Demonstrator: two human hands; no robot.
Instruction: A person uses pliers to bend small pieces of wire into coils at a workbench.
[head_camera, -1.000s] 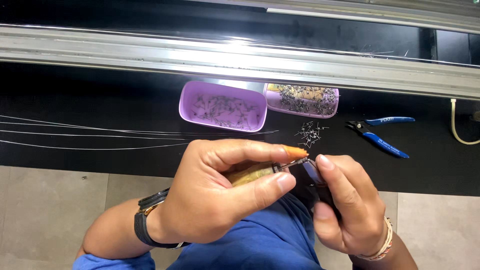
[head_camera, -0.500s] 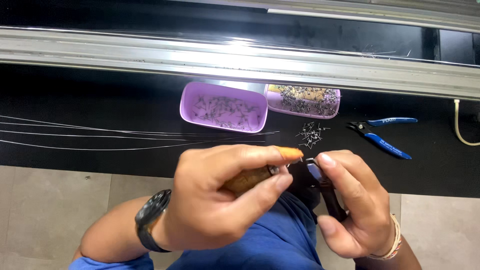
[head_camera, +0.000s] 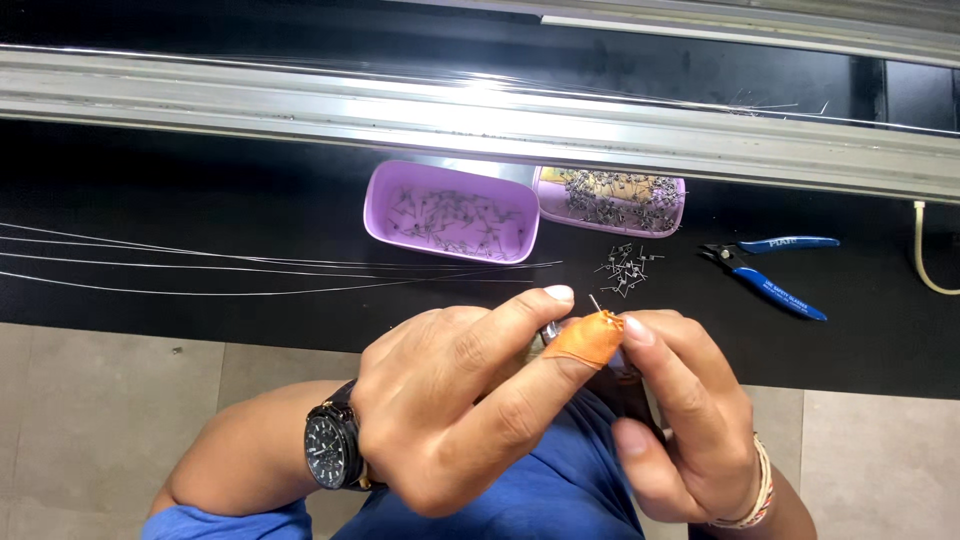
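Left hand (head_camera: 450, 400) and right hand (head_camera: 680, 410) pinch a small wire piece (head_camera: 596, 303), fingers clamped on it mid-forming; a steady grip looks needed next.

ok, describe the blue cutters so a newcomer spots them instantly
On the black work mat, look right of the two lilac plastic trays. Past the loose pile of small metal pieces lie the blue-handled cutters, the only handled tool there, untouched.
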